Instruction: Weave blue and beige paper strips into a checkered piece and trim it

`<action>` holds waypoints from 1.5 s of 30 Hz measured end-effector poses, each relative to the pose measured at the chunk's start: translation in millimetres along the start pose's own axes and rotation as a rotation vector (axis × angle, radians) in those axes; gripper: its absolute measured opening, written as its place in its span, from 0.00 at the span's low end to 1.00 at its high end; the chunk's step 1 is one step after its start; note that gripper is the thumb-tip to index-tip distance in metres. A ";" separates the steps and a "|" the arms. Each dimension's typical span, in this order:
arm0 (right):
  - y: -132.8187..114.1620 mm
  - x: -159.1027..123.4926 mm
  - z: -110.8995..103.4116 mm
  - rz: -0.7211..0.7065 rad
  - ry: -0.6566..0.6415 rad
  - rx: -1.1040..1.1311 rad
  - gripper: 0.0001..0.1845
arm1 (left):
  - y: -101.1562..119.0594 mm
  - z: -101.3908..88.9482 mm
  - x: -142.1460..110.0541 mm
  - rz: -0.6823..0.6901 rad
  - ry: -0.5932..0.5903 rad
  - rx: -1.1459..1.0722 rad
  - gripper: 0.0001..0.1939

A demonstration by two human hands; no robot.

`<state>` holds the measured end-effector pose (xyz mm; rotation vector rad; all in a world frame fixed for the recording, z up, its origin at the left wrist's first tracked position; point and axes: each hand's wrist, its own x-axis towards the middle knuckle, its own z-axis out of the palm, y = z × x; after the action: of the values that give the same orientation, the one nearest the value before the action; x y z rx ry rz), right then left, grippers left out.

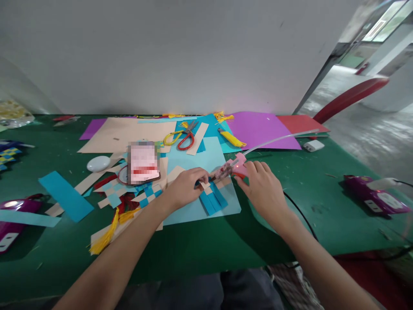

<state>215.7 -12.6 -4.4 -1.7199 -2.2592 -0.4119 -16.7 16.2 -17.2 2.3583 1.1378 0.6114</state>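
My right hand [263, 189] grips a pink hot glue gun [237, 165] with a clear glue stick [280, 138] sticking out its back; its nozzle points left at a woven piece of blue and tan paper strips [211, 196]. My left hand [187, 187] pinches the top edge of that woven piece, holding it on a light blue sheet [200, 206] on the green table [200, 249].
Red-handled scissors [187, 137], a yellow utility knife [231, 137], tan, purple [261, 129] and red paper sheets lie at the back. More woven strips [129, 193], a blue strip [66, 196], a white oval object [98, 163], yellow tassels and purple power strips [371, 193] surround the work.
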 end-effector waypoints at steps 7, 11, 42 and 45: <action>-1.1 1.6 -1.8 -0.010 -0.020 0.006 0.10 | 0.5 -0.9 -0.3 0.002 0.010 -0.034 0.10; -2.0 4.0 -3.2 -0.002 -0.023 -0.022 0.09 | 0.0 -1.1 -0.8 -0.004 0.010 -0.037 0.10; 5.9 4.2 3.8 0.098 -0.036 0.082 0.14 | -1.0 0.6 -1.6 -0.108 -0.002 -0.082 0.17; 14.7 4.3 2.1 0.178 -0.012 0.091 0.13 | -2.4 2.7 -1.5 -0.151 -0.007 -0.166 0.20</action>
<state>228.6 -4.2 -3.8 -1.8599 -2.0761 -0.2569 -17.5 15.8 -21.0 2.1119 1.2002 0.6183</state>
